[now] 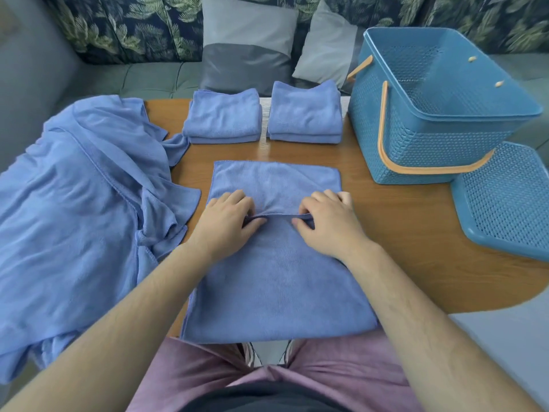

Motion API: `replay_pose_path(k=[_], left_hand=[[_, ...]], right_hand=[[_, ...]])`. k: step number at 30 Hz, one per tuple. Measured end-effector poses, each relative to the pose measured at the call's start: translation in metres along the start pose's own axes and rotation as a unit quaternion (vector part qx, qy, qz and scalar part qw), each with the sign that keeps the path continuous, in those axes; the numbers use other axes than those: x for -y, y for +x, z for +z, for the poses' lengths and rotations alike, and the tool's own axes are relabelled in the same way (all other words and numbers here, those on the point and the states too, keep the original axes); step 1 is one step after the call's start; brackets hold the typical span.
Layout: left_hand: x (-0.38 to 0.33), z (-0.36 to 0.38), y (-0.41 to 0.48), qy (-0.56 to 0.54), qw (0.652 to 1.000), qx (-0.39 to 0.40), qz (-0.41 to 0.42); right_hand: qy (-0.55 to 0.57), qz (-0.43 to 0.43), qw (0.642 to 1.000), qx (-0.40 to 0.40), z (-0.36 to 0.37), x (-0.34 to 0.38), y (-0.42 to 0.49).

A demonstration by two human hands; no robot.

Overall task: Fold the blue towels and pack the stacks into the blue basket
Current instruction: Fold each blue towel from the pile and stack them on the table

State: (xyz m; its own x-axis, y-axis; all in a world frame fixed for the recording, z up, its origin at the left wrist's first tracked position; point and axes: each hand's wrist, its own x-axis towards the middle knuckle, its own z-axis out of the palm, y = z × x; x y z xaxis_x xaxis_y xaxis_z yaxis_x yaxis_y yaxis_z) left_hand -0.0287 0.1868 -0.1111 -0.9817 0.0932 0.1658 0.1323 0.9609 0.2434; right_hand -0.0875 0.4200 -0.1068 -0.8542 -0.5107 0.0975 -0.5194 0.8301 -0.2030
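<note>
Towel [276, 278] looked matt, soft-napped cloth, hem stitched. Basket [421, 138] and lid [505, 203] were blue moulded plastic, perforated weave texture, slight sheen; handle [382, 120] was smooth orange plastic. Table [401, 233] showed smooth wood-grain surface, faintly glossy. Cushions [246, 28] were plain matt fabric.

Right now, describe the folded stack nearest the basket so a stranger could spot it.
On the wooden table, find the blue basket. Of the two folded towel stacks at the far edge, it is the right stack, beside the basket; the left stack adjoins the unfolded pile.
</note>
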Motion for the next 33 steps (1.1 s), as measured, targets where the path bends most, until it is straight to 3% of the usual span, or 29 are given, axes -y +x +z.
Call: replay_pose_path(k=[4, 9, 16, 21, 27, 33], left_hand=[[0.031, -0.016, -0.004, 0.014, 0.999, 0.030, -0.029], [0.053, -0.028, -0.007, -0.089, 0.993, 0.059, -0.045], [0.056, -0.026, 0.016, -0.131, 0.980, -0.006, -0.152], [0.057, -0.021, 0.043, -0.156, 0.980, -0.018, -0.119], [0.069, -0.011, 0.056, -0.182, 0.969, -0.016, -0.167], [0.079, -0.014, 0.062, -0.315, 0.924, -0.020, -0.217]], right_hand=[[0.048, 0.001, 0.998, 0.045, -0.014, -0.031, -0.002], [0.177, 0.022, 0.983, 0.033, -0.026, -0.056, 0.003], [0.138, 0.095, 0.986, -0.010, -0.027, -0.065, 0.023], [0.136, 0.045, 0.989, -0.023, -0.022, -0.061, 0.046], [0.145, 0.104, 0.983, -0.046, -0.009, -0.071, 0.058], [0.124, 0.110, 0.985, -0.050, -0.001, -0.074, 0.070]])
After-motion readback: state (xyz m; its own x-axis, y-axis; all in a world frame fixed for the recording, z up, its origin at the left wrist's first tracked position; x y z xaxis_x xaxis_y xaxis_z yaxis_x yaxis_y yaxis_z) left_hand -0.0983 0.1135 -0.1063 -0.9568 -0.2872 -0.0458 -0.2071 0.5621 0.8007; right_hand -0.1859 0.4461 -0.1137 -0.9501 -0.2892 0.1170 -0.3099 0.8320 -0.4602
